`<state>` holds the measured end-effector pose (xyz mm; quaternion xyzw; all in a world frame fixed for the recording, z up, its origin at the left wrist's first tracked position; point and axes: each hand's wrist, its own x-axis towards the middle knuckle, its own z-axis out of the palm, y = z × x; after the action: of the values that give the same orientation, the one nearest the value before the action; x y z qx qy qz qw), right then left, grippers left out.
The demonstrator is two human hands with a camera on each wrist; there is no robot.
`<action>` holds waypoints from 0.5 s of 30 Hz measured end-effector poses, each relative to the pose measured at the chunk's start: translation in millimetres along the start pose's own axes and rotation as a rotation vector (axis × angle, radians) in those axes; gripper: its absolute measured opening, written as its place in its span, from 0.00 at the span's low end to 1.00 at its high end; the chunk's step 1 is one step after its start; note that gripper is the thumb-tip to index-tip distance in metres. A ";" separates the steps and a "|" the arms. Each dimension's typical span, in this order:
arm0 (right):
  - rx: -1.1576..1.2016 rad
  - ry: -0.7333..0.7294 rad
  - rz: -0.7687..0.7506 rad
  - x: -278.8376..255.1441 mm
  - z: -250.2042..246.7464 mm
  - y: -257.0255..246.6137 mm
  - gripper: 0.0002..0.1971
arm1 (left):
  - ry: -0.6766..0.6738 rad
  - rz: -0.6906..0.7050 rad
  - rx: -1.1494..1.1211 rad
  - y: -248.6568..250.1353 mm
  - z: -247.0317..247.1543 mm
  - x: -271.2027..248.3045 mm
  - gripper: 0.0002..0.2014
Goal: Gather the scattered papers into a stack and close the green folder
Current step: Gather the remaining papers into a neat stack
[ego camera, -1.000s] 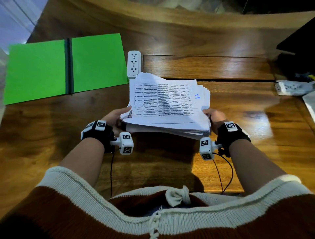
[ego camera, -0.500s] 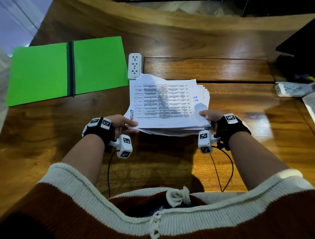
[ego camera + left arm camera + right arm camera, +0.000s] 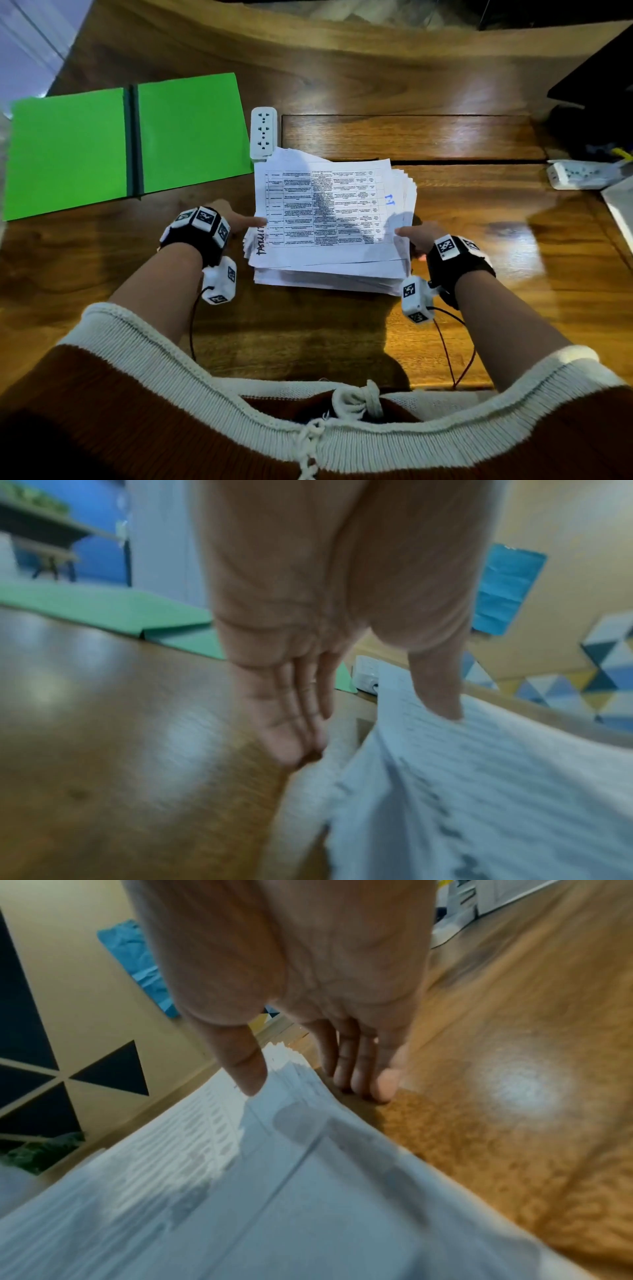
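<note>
A thick stack of printed papers lies on the wooden table in front of me, its edges slightly fanned. My left hand is at the stack's left edge: in the left wrist view its thumb rests on the top sheet while the straight fingers reach the table beside the stack. At the right edge, my right hand has its thumb on the top sheet, and its straight fingers touch the table alongside. The green folder lies open and flat at the far left.
A white power strip sits between the folder and the far edge of the stack. A second power strip and a dark object are at the far right. Cables hang from my wrists near the table's front edge.
The stack, held above the table before, has come down onto it. Both hands have shifted from gripping it underneath to lying against its sides.
</note>
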<state>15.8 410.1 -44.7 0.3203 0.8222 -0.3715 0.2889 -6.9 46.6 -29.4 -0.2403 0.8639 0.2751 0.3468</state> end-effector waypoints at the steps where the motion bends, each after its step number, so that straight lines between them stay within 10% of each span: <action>1: 0.018 0.032 -0.011 2.3 -1.4 -2.7 0.22 | 0.021 0.057 -0.009 6.4 0.8 5.1 0.37; 4: 0.165 0.019 0.028 2.2 -2.3 -12.1 0.28 | -0.030 0.126 -0.221 28.6 7.2 13.3 0.25; 9: 0.221 0.027 0.076 1.9 -2.4 -19.6 0.35 | -0.047 0.013 -0.218 56.3 11.5 7.4 0.42; 15: 0.161 0.020 0.106 5.0 5.0 -32.8 0.27 | -0.077 -0.022 -0.188 86.5 10.1 -8.5 0.35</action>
<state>-10.5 390.7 -37.1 0.3891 0.7744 -0.4173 0.2735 -49.2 118.5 -2.7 -0.2705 0.8175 0.3599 0.3590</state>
